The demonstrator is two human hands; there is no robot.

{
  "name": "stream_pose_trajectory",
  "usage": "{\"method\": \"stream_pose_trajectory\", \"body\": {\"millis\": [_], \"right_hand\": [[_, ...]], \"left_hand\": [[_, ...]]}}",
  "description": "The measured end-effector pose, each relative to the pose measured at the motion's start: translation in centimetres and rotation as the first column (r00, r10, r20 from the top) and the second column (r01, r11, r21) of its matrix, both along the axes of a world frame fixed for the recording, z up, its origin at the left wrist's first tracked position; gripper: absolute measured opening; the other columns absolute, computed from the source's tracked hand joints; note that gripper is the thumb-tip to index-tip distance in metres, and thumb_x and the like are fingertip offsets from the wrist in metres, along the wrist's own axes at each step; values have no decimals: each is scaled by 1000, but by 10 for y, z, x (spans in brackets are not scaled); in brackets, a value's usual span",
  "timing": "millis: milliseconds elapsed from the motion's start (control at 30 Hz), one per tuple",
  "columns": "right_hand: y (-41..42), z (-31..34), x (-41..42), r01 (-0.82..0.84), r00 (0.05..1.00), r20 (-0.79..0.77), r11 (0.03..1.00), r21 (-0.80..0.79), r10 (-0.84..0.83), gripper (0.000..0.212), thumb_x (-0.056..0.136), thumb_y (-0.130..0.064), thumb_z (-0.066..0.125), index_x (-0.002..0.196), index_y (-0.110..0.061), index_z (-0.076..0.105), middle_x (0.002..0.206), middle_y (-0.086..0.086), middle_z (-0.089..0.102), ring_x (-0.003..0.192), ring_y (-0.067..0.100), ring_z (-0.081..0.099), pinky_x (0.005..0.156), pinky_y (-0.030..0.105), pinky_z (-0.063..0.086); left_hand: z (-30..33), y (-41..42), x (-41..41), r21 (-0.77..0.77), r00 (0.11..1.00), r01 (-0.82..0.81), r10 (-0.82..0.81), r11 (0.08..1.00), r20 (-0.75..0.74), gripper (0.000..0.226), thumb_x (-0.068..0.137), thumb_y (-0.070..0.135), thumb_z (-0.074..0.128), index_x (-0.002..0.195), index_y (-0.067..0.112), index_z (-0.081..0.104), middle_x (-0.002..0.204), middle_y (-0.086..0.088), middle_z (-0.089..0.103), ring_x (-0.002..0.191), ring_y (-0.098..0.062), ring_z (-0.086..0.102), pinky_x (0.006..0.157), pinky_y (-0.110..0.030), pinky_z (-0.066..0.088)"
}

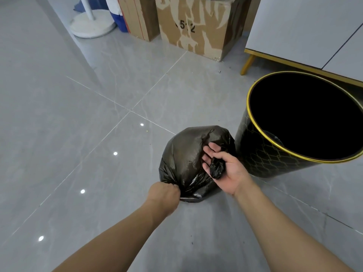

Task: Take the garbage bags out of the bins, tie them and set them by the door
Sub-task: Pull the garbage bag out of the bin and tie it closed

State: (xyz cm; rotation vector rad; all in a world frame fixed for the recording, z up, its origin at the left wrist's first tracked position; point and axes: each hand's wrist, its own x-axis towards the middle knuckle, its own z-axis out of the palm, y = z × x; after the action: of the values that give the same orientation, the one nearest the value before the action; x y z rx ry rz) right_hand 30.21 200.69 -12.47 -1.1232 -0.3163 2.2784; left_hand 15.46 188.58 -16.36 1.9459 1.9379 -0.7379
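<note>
The garbage bag [188, 160] is sitting full on the floor [78, 114], just beside the black bin [263, 156], so lifting it out looks done. The left hand [164, 194] is clenching the gathered neck low on the near side. The right hand [222, 167] is lying palm up against the bag, fingers spread, with a bunched end of plastic resting across it. The bin is standing unlined and dark inside. Tying seems to be underway, the knot not yet finished; carrying to the door is remaining, and no door is showing. Cardboard boxes [196, 26] are standing well beyond.
</note>
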Motion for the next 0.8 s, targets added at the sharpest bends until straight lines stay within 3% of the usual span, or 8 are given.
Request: {"method": "stream_pose_trajectory", "body": {"millis": [133, 200, 300, 400, 467, 600, 700, 800], "right_hand": [[13, -3, 14, 92, 995, -15, 991, -93, -94, 32, 91, 4, 35, 80, -14, 59, 73, 2, 70, 69, 16, 64, 57, 26, 51], [18, -2, 19, 96, 992, -69, 987, -129, -106, 28, 85, 2, 36, 76, -17, 53, 59, -2, 59, 42, 9, 50, 35, 18, 36], [18, 2, 20, 58, 974, -211, 988, -143, -88, 19, 76, -4, 40, 76, -16, 54, 54, -4, 50, 29, 7, 33, 28, 17, 22], [9, 6, 12, 22, 963, -262, 990, -138, -58, 17, 78, -9, 43, 79, -16, 59, 67, 1, 63, 40, 10, 51, 30, 16, 22], [1, 6, 3, -43, 965, -260, 994, -99, 16, 21, 79, -11, 44, 80, -14, 65, 87, 8, 73, 69, 20, 71, 30, 16, 24], [-7, -2, -2, -197, 962, -197, 980, -18, 189, 28, 86, -10, 38, 95, -8, 65, 128, 17, 64, 120, 28, 61, 32, 19, 32], [-5, -8, -1, -235, 969, -58, 969, 72, 239, 36, 93, -10, 34, 112, -9, 64, 132, 8, 63, 127, 19, 55, 35, 18, 33], [1, -10, -3, -195, 979, 88, 973, 123, 185, 39, 95, -10, 33, 116, -12, 66, 127, 1, 66, 121, 13, 57, 35, 18, 32]], "left_hand": [[-2, -1, -9, 71, 1000, 3, -3, 997, -8, 26, 98, 19, 35, 103, 10, 59, 104, -11, 69, 93, -34, 67, 63, -32, 36], [-1, -1, -12, 69, 998, 44, -41, 997, -40, 31, 101, 25, 33, 103, 9, 59, 102, -11, 69, 91, -34, 67, 61, -33, 35], [1, 4, -10, -44, 989, 95, -100, 994, -114, 29, 96, 8, 36, 110, 8, 61, 108, -9, 68, 97, -33, 66, 64, -33, 37], [8, 12, 3, -117, 981, 143, -157, 983, -118, 33, 92, 6, 41, 109, 13, 67, 111, -3, 68, 100, -28, 65, 69, -31, 39], [19, 15, 15, -149, 980, 183, -193, 972, -56, 28, 91, 12, 45, 107, 13, 68, 110, -5, 68, 101, -29, 65, 71, -32, 41], [42, 11, 25, -119, 982, 163, -150, 979, 118, 18, 90, 17, 45, 91, 11, 62, 98, -9, 67, 89, -31, 63, 70, -34, 46], [52, 0, 16, -176, 981, 58, -24, 983, 193, 11, 88, 17, 41, 83, 11, 48, 91, -9, 61, 79, -28, 55, 69, -34, 44], [58, -10, 1, -183, 978, -63, 97, 981, 184, 13, 91, 21, 36, 92, 14, 47, 93, -7, 57, 86, -29, 58, 71, -34, 43]]}}
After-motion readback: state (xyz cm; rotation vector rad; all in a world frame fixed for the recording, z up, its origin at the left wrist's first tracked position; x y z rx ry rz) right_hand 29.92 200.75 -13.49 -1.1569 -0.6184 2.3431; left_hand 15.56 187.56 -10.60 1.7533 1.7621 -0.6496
